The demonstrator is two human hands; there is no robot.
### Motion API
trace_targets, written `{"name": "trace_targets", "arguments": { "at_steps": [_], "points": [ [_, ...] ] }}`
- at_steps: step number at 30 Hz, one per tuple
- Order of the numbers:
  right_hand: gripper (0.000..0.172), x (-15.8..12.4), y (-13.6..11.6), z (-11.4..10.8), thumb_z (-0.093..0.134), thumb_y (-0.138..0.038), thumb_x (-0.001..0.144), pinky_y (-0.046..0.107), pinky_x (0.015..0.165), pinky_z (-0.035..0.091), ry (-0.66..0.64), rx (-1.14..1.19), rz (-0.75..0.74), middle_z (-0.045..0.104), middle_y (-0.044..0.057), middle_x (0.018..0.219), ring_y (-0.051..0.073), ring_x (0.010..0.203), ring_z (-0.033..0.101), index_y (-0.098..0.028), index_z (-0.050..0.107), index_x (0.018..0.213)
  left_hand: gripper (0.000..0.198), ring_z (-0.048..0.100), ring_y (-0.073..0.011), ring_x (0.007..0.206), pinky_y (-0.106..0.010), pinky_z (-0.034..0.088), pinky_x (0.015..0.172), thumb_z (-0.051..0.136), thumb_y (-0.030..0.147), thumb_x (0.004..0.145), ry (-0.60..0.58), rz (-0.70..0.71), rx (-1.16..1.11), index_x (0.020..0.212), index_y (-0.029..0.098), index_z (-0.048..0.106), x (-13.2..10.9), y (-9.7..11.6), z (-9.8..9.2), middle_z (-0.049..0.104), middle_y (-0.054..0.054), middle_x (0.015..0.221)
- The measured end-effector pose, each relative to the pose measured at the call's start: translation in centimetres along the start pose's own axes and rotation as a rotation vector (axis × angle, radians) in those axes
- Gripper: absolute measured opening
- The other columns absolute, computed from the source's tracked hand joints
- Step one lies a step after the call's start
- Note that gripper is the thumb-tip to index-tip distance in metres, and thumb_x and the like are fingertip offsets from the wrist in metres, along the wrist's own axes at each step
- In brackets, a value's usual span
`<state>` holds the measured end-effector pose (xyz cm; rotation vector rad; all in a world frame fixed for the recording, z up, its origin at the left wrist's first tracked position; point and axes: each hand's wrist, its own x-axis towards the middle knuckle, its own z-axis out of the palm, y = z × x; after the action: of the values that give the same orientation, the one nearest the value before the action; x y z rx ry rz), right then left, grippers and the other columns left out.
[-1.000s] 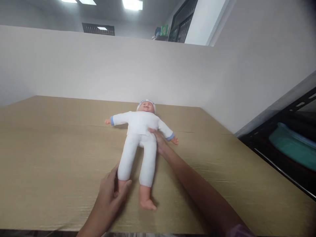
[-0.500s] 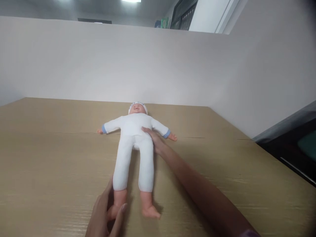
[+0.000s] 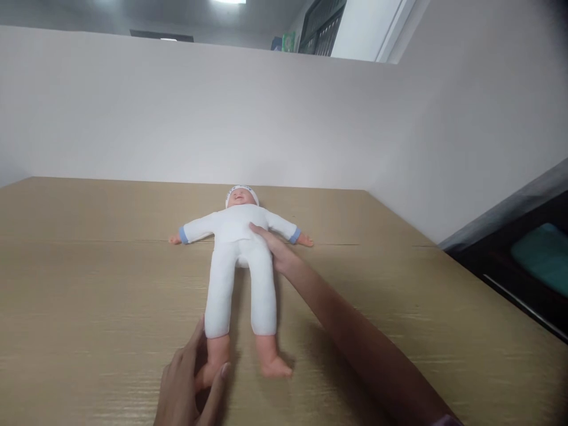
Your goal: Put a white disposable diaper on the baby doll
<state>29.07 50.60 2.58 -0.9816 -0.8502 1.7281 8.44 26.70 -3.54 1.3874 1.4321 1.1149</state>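
A baby doll in a white suit with blue cuffs and a white printed cap lies on its back, arms spread wide, feet toward me. My left hand is curled round the doll's foot on the left, thumb on the near side and fingers along the lower leg. At the doll's waist, on the right, my right hand grips its side with the thumb over the belly. Its other fingers are hidden behind the body.
The doll lies on a wood-coloured tabletop with a thin seam across it. A pale partition wall rises behind. At the right edge stands something black with a teal patch.
The view has shifted slightly, so the doll and table appear a little further left. Both hands keep the same places on the doll.
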Motion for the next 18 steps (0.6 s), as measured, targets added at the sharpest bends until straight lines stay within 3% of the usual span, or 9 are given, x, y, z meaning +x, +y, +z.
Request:
{"name": "trace_targets", "arguments": {
  "at_steps": [3, 6, 9, 11, 14, 18],
  "points": [
    [0.072, -2.0, 0.8, -0.7, 0.094, -0.063, 0.080, 0.042, 0.109, 0.064, 0.053, -0.080, -0.083, 0.086, 0.014, 0.128, 0.033, 0.128, 0.079, -0.017, 0.079, 0.133, 0.078, 0.065, -0.0488, 0.144, -0.064, 0.048, 0.126, 0.073, 0.059, 0.103, 0.076, 0.044, 0.158, 0.170, 0.024, 0.054, -0.1, -0.2, 0.3, 0.073, -0.020, 0.154],
    [0.068, -4.8, 2.2, -2.1, 0.093, -0.057, 0.084, 0.050, 0.121, 0.058, 0.099, -0.242, -0.126, 0.080, 0.010, 0.147, 0.036, 0.140, 0.073, -0.026, 0.075, 0.142, 0.076, 0.070, -0.0456, 0.139, -0.061, 0.057, 0.116, 0.069, 0.059, 0.105, 0.087, 0.108, 0.241, 0.171, 0.025, 0.053, -0.2, -1.1, 0.2, 0.072, -0.019, 0.156],
    [0.081, -8.2, 4.4, -3.7, 0.093, -0.052, 0.083, 0.056, 0.132, 0.049, 0.113, -0.347, -0.167, 0.071, 0.013, 0.161, 0.038, 0.152, 0.064, -0.025, 0.064, 0.154, 0.074, 0.071, -0.0435, 0.138, -0.058, 0.061, 0.110, 0.065, 0.056, 0.108, 0.066, 0.173, 0.333, 0.174, 0.026, 0.050, -0.1, -2.6, -0.3, 0.071, -0.019, 0.157],
    [0.092, -10.7, 6.0, -4.3, 0.090, -0.052, 0.087, 0.058, 0.131, 0.050, 0.081, -0.430, -0.219, 0.065, 0.017, 0.166, 0.038, 0.153, 0.063, -0.024, 0.051, 0.165, 0.075, 0.070, -0.0441, 0.137, -0.061, 0.059, 0.110, 0.065, 0.055, 0.109, 0.069, 0.186, 0.385, 0.175, 0.025, 0.047, 0.0, -3.5, -0.4, 0.070, -0.021, 0.157],
    [0.095, -13.6, 8.0, -4.3, 0.083, -0.046, 0.096, 0.058, 0.130, 0.052, 0.039, -0.542, -0.287, 0.058, 0.018, 0.173, 0.036, 0.154, 0.063, -0.025, 0.036, 0.175, 0.076, 0.069, -0.0434, 0.136, -0.064, 0.056, 0.111, 0.066, 0.057, 0.109, 0.056, 0.162, 0.429, 0.176, 0.028, 0.045, 0.1, -4.0, -0.2, 0.070, -0.020, 0.157],
    [0.089, -14.4, 9.1, -3.7, 0.078, -0.040, 0.100, 0.057, 0.131, 0.051, 0.090, -0.570, -0.337, 0.059, 0.017, 0.172, 0.035, 0.155, 0.062, -0.026, 0.035, 0.177, 0.077, 0.068, -0.0415, 0.127, -0.064, 0.054, 0.108, 0.059, 0.060, 0.111, 0.096, 0.147, 0.450, 0.178, 0.024, 0.042, 0.2, -3.3, 0.4, 0.075, -0.020, 0.144]
  ]
}}
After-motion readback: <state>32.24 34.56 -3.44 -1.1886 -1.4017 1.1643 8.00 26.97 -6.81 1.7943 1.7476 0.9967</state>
